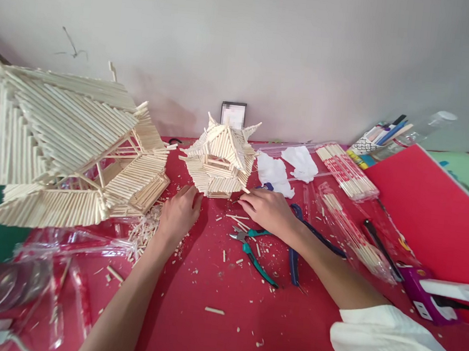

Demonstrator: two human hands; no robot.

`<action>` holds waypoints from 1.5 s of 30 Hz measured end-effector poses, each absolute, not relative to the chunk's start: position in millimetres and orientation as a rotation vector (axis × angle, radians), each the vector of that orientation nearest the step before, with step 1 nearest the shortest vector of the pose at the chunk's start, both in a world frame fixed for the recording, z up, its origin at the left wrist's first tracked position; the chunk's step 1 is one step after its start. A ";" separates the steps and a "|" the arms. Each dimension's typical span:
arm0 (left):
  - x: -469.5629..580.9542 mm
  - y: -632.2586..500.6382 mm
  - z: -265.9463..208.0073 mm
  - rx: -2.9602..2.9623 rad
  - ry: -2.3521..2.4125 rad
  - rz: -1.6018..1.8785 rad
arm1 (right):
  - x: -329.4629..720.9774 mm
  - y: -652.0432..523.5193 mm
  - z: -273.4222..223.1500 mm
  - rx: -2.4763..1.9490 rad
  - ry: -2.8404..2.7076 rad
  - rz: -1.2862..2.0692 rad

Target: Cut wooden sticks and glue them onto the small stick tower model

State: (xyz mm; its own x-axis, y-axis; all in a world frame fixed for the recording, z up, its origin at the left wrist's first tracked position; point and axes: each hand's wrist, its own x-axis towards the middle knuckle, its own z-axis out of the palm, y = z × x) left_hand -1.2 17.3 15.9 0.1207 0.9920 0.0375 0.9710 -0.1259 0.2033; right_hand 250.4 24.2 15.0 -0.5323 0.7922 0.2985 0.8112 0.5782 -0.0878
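A small pavilion model (221, 166) built of pale wooden sticks stands at the middle of the red table, with a tiered roof and upturned corners. My left hand (180, 209) is at its lower left edge, fingers curled in and fingertips close against the base. From the other side, my right hand (268, 208) pinches at the lower right edge, where one stick end juts out. The exact contact under the eaves is hidden. Green-handled cutting pliers (256, 261) lie with open jaws just below my right hand, beside blue-handled pliers (293, 262) partly covered by my forearm.
A larger stick-built house model (66, 135) fills the left side, with wood offcuts (142, 235) beside it. Packs of sticks (347, 172), white tissues (277, 171), a pen holder (365, 144), a red board (435, 219) and a purple power strip (427, 296) occupy the right.
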 end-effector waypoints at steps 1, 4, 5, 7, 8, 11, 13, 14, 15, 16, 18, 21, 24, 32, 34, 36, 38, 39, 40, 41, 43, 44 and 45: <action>-3.2 16.9 18.5 2.263 1.970 0.219 | 252.8 21.3 16.7 -1.338 -2.495 -0.045; -8.7 15.0 25.7 2.296 1.911 0.103 | 258.8 11.2 21.8 -1.402 -2.468 0.069; -10.0 14.2 27.7 2.299 1.903 0.077 | 259.9 7.8 23.2 -1.423 -2.458 0.098; -10.9 12.5 30.6 2.313 1.860 0.059 | 260.2 1.4 25.5 -1.461 -2.447 0.154; -10.4 11.4 31.4 2.332 1.805 0.064 | 259.4 -1.3 26.3 -1.478 -2.448 0.181; -4.3 7.1 30.5 2.422 1.562 0.094 | 253.8 -7.0 28.5 -1.538 -2.473 0.234; 2.6 3.6 27.5 2.466 1.481 0.120 | 248.8 -8.8 29.8 -1.579 -2.502 0.246; 6.1 1.9 25.7 2.478 1.462 0.120 | 246.4 -9.2 30.4 -1.598 -2.517 0.247; 9.1 0.5 24.1 2.487 1.453 0.116 | 244.2 -9.5 30.8 -1.618 -2.536 0.244; 11.2 -0.6 22.9 2.490 1.462 0.110 | 242.3 -9.5 31.1 -1.638 -2.558 0.239; 11.7 -1.6 22.5 2.499 1.472 0.069 | 239.2 -9.8 31.4 -1.677 -2.601 0.224; 3.3 -0.4 27.7 2.534 1.432 -0.033 | 235.7 -11.4 31.9 -1.708 -2.638 0.215; -10.0 2.0 36.4 2.534 1.362 -0.095 | 233.1 -14.5 33.0 -1.715 -2.636 0.206; -22.6 -1.9 49.6 2.509 1.420 -0.104 | 245.2 -23.9 38.6 -1.673 -2.499 0.172; -20.4 -7.8 52.2 2.528 1.425 -0.122 | 251.7 -27.4 39.4 -1.654 -2.464 0.197; -17.5 -14.6 54.6 2.538 1.460 -0.109 | 257.7 -32.5 40.7 -1.646 -2.437 0.224; -15.1 -19.7 55.2 2.545 1.513 -0.107 | 262.8 -38.9 43.2 -1.663 -2.426 0.263; -14.5 -21.2 54.6 2.553 1.539 -0.114 | 264.7 -42.4 45.0 -1.677 -2.429 0.280; -14.5 -21.8 53.4 2.566 1.559 -0.123 | 266.3 -46.0 47.0 -1.693 -2.443 0.293; -15.1 -21.6 51.8 2.585 1.573 -0.126 | 267.2 -49.5 49.1 -1.713 -2.466 0.302; -17.6 -20.3 48.7 2.627 1.586 -0.112 | 267.0 -56.2 52.8 -1.761 -2.535 0.302; -19.2 -19.7 47.9 2.644 1.582 -0.109 | 265.9 -59.3 54.1 -1.780 -2.574 0.294; -20.6 -19.5 47.7 2.658 1.564 -0.112 | 264.2 -62.2 55.0 -1.792 -2.610 0.282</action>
